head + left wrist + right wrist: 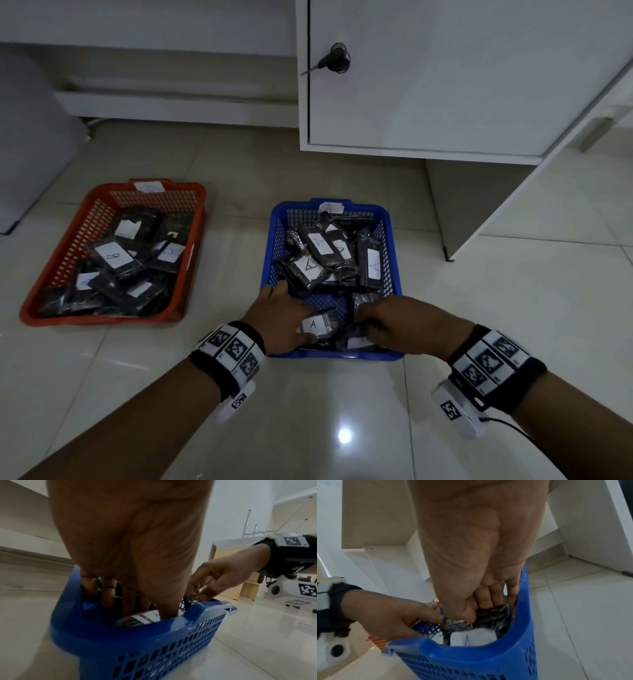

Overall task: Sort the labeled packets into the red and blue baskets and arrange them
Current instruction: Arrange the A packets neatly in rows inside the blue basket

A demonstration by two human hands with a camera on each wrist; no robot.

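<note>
A blue basket (394,260) on the floor holds several black packets with white "A" labels. To its left, a red basket (102,319) holds several packets marked "B". Both hands are in the near end of the blue basket (137,642) (471,654). My left hand (284,318) (137,561) pinches an "A" packet (317,325) (145,616) between thumb and fingers. Beside it, my right hand (394,325) (479,561) curls round a dark packet (363,303) (494,614). Another labelled packet (476,637) lies under it against the near wall.
A white cabinet (445,85) with a key in its lock (337,58) stands just behind the blue basket, its side panel reaching the floor at right. A low white ledge (171,106) runs along the back left. Glossy tiled floor (308,428) surrounds both baskets.
</note>
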